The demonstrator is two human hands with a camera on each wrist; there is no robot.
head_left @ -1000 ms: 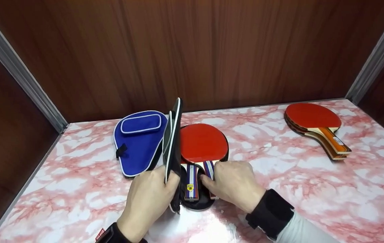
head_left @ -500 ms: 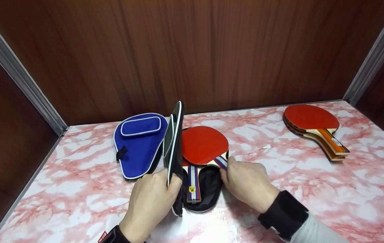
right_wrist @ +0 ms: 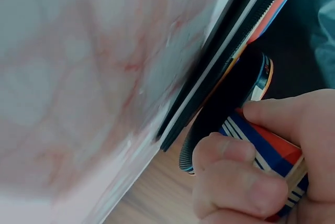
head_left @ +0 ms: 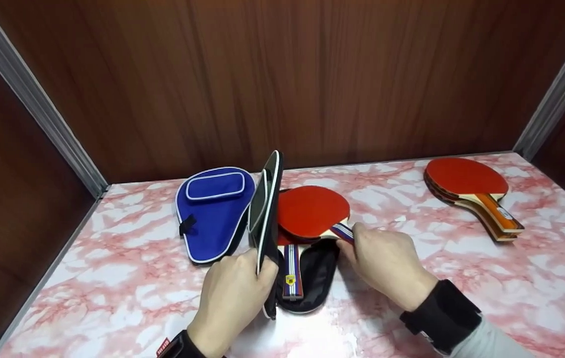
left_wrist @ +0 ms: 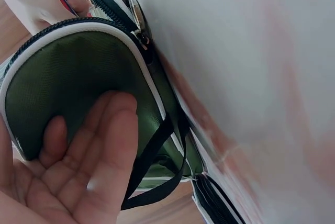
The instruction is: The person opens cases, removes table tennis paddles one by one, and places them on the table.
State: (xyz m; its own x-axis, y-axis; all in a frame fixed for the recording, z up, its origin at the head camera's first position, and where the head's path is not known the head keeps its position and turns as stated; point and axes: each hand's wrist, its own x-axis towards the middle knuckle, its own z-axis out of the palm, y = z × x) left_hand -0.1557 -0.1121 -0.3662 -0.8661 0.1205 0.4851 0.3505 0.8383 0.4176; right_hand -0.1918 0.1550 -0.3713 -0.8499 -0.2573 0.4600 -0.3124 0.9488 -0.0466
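Note:
A dark green paddle case with white piping lies unzipped, its flap (head_left: 258, 211) standing on edge. My left hand (head_left: 237, 288) pinches the flap near its narrow end; the left wrist view has fingers (left_wrist: 118, 145) against the green cloth (left_wrist: 63, 72). In the case's black base (head_left: 319, 276) lies one table tennis paddle, its striped handle (head_left: 290, 266) showing and its blade mostly covered. Over it, tilted, is a second red table tennis paddle (head_left: 312, 211). My right hand (head_left: 389, 261) grips that paddle's striped handle (right_wrist: 261, 150), which points out over the case's right edge.
A blue paddle case (head_left: 212, 219) with a front pocket lies to the left of the green one. Two stacked table tennis paddles (head_left: 466, 179) with orange handles lie at the back right. A wooden panel (head_left: 302, 79) closes off the back of the marbled table (head_left: 426, 228).
My right hand has moved to the right and turned the upper paddle, swinging its handle out of the case and raising it slightly. The left hand keeps holding the flap upright.

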